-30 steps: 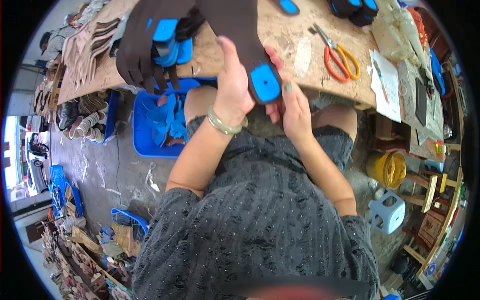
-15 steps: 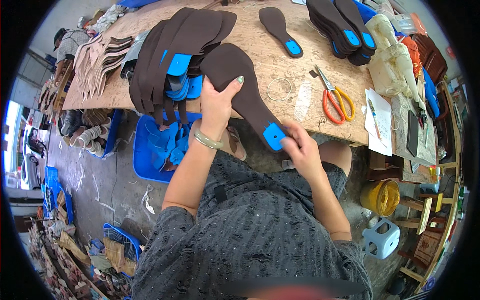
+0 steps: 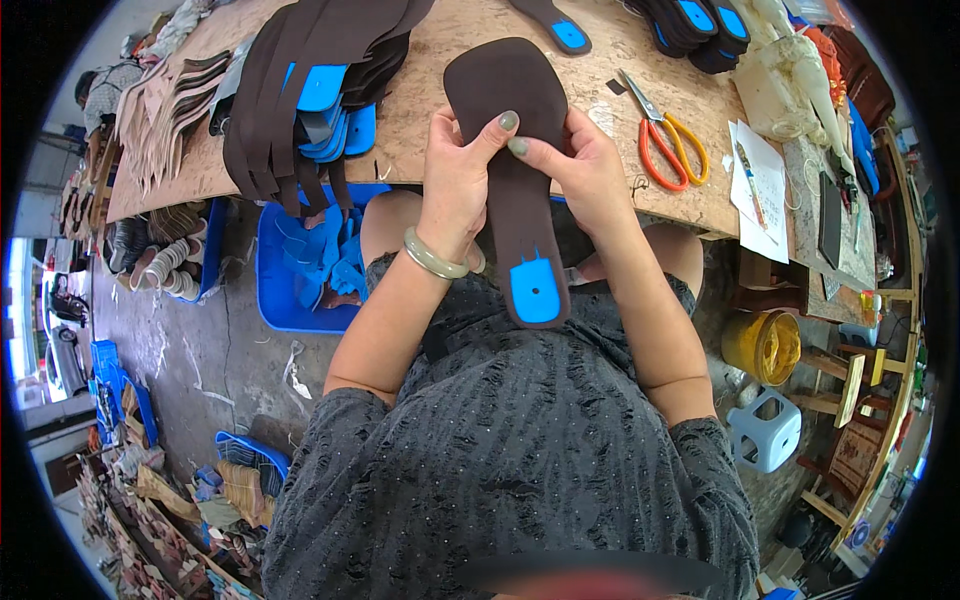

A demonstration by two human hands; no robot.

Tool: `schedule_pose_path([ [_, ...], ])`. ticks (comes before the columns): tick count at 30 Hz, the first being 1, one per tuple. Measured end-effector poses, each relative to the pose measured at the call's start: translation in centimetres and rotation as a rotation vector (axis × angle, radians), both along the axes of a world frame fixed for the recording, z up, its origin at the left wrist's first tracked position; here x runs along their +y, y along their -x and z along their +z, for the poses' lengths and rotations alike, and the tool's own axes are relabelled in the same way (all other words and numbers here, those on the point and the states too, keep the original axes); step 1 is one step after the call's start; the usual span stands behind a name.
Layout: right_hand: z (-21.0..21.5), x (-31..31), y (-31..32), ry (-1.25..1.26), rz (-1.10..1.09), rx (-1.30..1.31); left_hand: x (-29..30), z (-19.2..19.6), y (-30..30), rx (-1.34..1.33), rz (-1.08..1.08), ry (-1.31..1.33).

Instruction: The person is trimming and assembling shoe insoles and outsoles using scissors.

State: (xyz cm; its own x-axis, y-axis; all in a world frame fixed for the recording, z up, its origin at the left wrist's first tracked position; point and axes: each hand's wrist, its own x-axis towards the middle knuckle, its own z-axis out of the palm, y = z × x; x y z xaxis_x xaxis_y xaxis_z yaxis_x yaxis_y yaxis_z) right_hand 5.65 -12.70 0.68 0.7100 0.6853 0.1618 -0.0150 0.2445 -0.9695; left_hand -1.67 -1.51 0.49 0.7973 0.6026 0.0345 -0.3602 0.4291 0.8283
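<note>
Left fingers [image 3: 488,138] and right fingers [image 3: 545,157] pinch brown insole [image 3: 505,82] at opposite edges; press evenly, keep blue heel patch [image 3: 533,278] below them flat.

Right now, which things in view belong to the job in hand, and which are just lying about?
Apparently in the job:
brown insole with blue heel patch, held by left hand and right hand
similar brown insoles piled left

Apparently lying about:
light-blue stool
yellow bucket
scissors, untouched
</note>
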Motion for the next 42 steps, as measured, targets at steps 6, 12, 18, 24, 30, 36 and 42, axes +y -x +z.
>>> schedule_pose_path([
  [6,0.8,-1.0,0.8,0.005,-0.058,-0.018,-0.5,-0.4,0.5,-0.099,-0.027,0.043],
  [12,1.9,-2.0,1.8,0.066,-0.101,-0.013,-0.2,-0.6,0.8,0.094,-0.193,-0.064],
  [18,1.2,-1.6,3.3,0.165,-0.364,-1.121,-2.6,-1.1,2.5,0.058,-0.354,0.187],
  [24,-0.6,-4.9,4.9,0.138,-0.41,-0.503,-1.1,-1.4,2.7,-0.406,-0.494,0.665],
  [30,-3.8,-5.3,8.9,-0.002,0.172,0.372,-2.5,-0.8,2.0,-0.351,-0.527,0.59],
  [36,-3.2,-6.8,7.8,0.13,0.028,0.15,-1.9,0.9,3.1,-0.209,-0.493,0.607],
  [42,-2.3,-6.6,8.1,-0.218,0.255,0.378,-2.4,2.8,4.0,-0.213,-0.579,0.529],
])
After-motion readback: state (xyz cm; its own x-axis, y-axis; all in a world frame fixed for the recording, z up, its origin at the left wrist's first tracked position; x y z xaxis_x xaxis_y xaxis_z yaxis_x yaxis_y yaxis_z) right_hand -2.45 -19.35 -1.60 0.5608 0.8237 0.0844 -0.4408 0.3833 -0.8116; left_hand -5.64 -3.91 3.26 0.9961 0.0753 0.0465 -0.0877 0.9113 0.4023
